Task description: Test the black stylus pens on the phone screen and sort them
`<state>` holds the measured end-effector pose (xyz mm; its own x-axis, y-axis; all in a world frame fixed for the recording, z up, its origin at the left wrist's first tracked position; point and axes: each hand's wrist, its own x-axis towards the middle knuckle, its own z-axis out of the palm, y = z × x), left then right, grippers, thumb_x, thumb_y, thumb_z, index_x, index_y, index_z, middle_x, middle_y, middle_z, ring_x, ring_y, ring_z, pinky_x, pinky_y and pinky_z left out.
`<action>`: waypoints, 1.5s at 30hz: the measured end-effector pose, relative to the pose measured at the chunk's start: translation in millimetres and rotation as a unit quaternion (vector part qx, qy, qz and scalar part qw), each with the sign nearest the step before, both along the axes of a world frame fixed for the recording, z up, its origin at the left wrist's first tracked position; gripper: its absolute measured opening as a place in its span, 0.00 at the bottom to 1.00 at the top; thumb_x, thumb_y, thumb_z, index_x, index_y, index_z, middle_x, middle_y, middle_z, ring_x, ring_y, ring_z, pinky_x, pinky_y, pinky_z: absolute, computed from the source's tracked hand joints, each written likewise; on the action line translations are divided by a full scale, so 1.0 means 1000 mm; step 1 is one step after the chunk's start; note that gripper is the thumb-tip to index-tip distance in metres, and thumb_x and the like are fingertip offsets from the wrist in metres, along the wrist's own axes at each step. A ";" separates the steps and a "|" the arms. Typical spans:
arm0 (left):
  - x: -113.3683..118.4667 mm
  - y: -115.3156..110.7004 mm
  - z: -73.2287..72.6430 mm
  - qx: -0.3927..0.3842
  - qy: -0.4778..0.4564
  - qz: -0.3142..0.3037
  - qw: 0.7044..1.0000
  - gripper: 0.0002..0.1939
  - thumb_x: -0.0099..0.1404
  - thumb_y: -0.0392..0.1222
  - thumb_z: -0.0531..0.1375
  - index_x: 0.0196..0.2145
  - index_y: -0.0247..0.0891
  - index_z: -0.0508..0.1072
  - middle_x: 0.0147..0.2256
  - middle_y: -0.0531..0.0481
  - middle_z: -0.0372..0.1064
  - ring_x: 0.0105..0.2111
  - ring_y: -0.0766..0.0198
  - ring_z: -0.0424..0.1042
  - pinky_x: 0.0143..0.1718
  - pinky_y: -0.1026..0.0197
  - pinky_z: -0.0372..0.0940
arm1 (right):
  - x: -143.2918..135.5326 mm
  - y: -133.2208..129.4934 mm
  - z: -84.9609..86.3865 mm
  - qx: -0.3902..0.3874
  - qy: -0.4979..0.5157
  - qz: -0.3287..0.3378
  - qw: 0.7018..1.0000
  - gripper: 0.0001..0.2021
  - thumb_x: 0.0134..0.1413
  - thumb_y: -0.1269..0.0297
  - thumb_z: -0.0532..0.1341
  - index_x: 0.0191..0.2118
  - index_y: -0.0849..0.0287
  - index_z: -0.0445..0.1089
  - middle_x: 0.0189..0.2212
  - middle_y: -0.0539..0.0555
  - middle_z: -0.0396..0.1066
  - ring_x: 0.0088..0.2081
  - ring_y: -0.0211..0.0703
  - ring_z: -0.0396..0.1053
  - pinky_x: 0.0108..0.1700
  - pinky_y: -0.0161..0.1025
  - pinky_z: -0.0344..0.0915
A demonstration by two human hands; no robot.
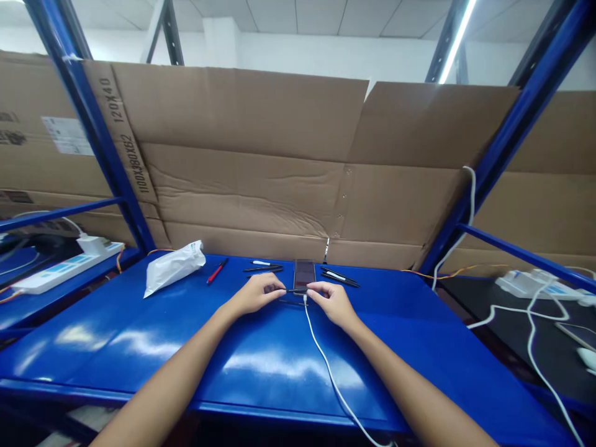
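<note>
My left hand (255, 293) and my right hand (334, 302) face each other over the middle of the blue table. Between their fingertips lies a thin black pen (295, 290), one end pinched by each hand. Just below it on the tabletop is another slim dark piece (292, 303), too small to make out. A phone (305, 271) lies behind the pen, with a white cable (321, 351) plugged in at its near end. Pens (263, 268) rest left of the phone, and more pens (341, 277) rest right of it.
A red pen (217, 271) and a white plastic bag (174, 268) lie to the left. Cardboard (242, 180) walls off the back of the blue table (153, 347). Blue posts (516, 136) stand at both sides, with power strips (69, 267) beyond them.
</note>
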<state>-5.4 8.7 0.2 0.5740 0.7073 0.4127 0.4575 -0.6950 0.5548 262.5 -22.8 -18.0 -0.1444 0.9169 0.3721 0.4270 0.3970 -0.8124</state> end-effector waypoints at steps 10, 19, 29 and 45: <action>-0.008 0.009 -0.007 0.020 0.000 0.035 0.999 0.15 0.72 0.52 0.60 0.42 0.39 0.80 0.39 0.47 0.76 0.37 0.60 0.74 0.39 0.61 0.67 | -0.001 -0.015 0.003 0.126 -0.262 0.005 0.957 0.05 0.58 0.65 0.67 0.40 0.52 0.79 0.44 0.56 0.68 0.47 0.52 0.62 0.51 0.50 0.61; -0.010 0.012 -0.009 0.028 0.017 0.031 0.999 0.14 0.72 0.52 0.60 0.43 0.41 0.80 0.40 0.47 0.77 0.39 0.59 0.74 0.41 0.61 0.66 | 0.003 -0.012 0.005 0.149 -0.285 0.009 0.947 0.04 0.63 0.67 0.63 0.38 0.56 0.76 0.42 0.56 0.67 0.46 0.50 0.61 0.50 0.47 0.61; -0.011 0.011 -0.006 0.035 0.032 0.032 0.998 0.13 0.72 0.51 0.59 0.43 0.41 0.80 0.41 0.47 0.77 0.40 0.59 0.75 0.42 0.60 0.66 | 0.064 0.005 0.026 0.127 -0.285 -0.018 0.950 0.06 0.63 0.67 0.60 0.38 0.55 0.76 0.44 0.57 0.70 0.47 0.51 0.63 0.52 0.50 0.59; -0.005 0.003 -0.002 0.023 0.034 0.011 0.999 0.14 0.72 0.51 0.59 0.43 0.41 0.80 0.40 0.47 0.77 0.38 0.59 0.74 0.40 0.61 0.66 | 0.049 -0.003 0.027 0.124 -0.284 0.025 0.950 0.06 0.65 0.66 0.60 0.38 0.56 0.75 0.42 0.56 0.75 0.46 0.51 0.66 0.51 0.50 0.61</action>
